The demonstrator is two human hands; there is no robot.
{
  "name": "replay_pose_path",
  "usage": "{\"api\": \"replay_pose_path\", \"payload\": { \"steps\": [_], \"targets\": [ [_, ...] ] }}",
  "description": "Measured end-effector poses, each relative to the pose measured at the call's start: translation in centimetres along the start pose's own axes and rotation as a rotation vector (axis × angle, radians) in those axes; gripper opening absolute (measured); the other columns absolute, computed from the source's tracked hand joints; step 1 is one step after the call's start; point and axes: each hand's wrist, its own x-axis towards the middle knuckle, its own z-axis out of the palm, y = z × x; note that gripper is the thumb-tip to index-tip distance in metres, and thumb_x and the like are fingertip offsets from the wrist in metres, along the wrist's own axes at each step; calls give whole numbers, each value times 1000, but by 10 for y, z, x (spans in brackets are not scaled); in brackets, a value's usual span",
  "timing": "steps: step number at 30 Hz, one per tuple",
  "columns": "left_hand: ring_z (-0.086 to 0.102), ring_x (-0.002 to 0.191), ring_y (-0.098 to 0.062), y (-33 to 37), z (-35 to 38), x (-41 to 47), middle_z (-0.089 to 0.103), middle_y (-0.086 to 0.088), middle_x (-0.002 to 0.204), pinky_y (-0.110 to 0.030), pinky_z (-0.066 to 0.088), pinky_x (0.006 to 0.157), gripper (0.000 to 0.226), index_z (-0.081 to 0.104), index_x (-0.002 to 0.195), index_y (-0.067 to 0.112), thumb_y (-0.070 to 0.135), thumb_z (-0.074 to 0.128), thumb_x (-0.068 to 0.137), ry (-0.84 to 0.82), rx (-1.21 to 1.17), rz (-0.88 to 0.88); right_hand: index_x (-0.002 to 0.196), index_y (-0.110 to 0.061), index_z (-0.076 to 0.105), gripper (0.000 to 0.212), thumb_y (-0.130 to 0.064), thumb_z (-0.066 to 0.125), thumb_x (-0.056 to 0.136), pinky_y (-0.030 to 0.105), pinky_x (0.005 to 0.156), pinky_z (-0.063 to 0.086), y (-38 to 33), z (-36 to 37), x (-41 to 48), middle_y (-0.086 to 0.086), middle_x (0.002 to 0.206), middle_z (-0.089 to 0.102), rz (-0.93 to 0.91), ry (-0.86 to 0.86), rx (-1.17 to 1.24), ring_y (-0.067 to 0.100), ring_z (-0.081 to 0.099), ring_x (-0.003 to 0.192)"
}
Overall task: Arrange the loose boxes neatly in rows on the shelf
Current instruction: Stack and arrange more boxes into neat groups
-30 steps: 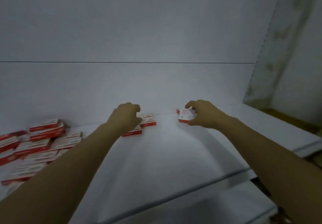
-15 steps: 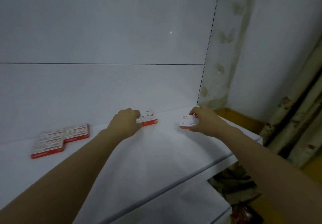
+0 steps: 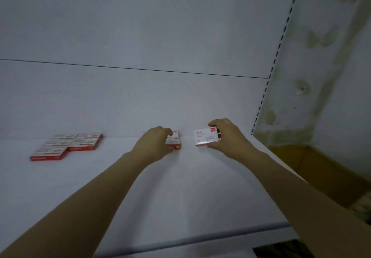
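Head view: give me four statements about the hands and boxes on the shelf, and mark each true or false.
1. The right hand grips a box, white face toward the camera. True.
2. The left hand is empty, far from any box. False: it grips stacked boxes by the back panel.
3. A group of flat boxes lies on the shelf left of both hands. True.
4. The held box touches the stacked boxes. False: a gap separates them.

On white shelf (image 3: 180,197): flat box cluster (image 3: 66,146) left, small stack (image 3: 175,142) centre-back, upright box (image 3: 204,137) right.
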Motion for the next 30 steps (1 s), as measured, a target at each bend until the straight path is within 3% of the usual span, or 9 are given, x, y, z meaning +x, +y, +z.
{"api": "replay_pose_path", "payload": {
  "steps": [6, 9, 12, 16, 19, 23, 26, 28, 30],
  "targets": [
    [53, 102, -15, -13, -7, -6, 55, -1, 119, -18, 39, 80, 69, 42, 135, 21, 30, 75, 75, 126, -137, 50, 110, -13, 52, 45, -16, 77, 73, 23, 79, 51, -29, 36, 25, 2, 108, 48, -193, 64, 171, 13, 53, 94],
    [52, 92, -10, -24, -11, -5, 57, -2, 114, -15, 41, 72, 58, 50, 126, 18, 23, 77, 74, 247, -199, 46, 111, -15, 51, 47, -14, 77, 72, 17, 77, 52, -43, 51, 37, -2, 108, 45, -259, 81, 217, 8, 50, 94],
    [54, 89, -9, -38, -12, -7, 59, -3, 111, -13, 46, 74, 49, 56, 118, 15, 19, 77, 74, 362, -246, 39, 114, -14, 51, 49, -14, 77, 73, 3, 75, 45, -53, 63, 46, -6, 110, 41, -300, 61, 275, 5, 47, 98],
    [56, 88, -7, -56, -6, -11, 60, -2, 116, 0, 44, 71, 52, 58, 121, 14, 11, 78, 72, 430, -372, -9, 120, -12, 52, 50, 3, 70, 76, 10, 87, 48, -57, 78, 48, -4, 123, 37, -326, -3, 373, 7, 44, 114],
    [58, 91, -7, -61, 3, -17, 60, 0, 122, -6, 49, 75, 59, 54, 128, 17, 6, 75, 75, 428, -502, -33, 123, -8, 55, 51, 10, 67, 76, 8, 84, 47, -57, 87, 47, -1, 124, 41, -268, 2, 555, 11, 48, 115],
    [63, 89, -4, -59, 6, -20, 63, 4, 118, -13, 53, 73, 58, 53, 130, 23, 6, 73, 77, 396, -710, -81, 127, -17, 54, 58, 10, 65, 77, 9, 76, 50, -52, 92, 50, -4, 120, 54, -119, -69, 809, 9, 57, 107],
    [66, 81, 1, -59, 2, -21, 68, 13, 104, -9, 50, 63, 50, 59, 123, 28, 19, 75, 76, 321, -866, -161, 126, -23, 54, 56, -2, 71, 77, 15, 76, 52, -40, 91, 51, -8, 116, 63, 16, -175, 991, 6, 64, 100],
    [66, 72, 2, -60, 1, -22, 72, 12, 91, -7, 44, 56, 34, 66, 108, 26, 31, 74, 75, 295, -918, -225, 121, -17, 59, 49, -17, 74, 75, 22, 81, 53, -35, 91, 52, -1, 110, 67, 95, -218, 1047, 12, 68, 94],
    [65, 68, -6, -61, 1, -22, 73, 5, 81, -14, 41, 57, 30, 69, 97, 24, 44, 69, 75, 249, -947, -287, 111, -7, 64, 50, -33, 74, 70, 26, 74, 55, -38, 91, 53, 7, 99, 70, 174, -254, 1128, 17, 69, 83]
  ]
}}
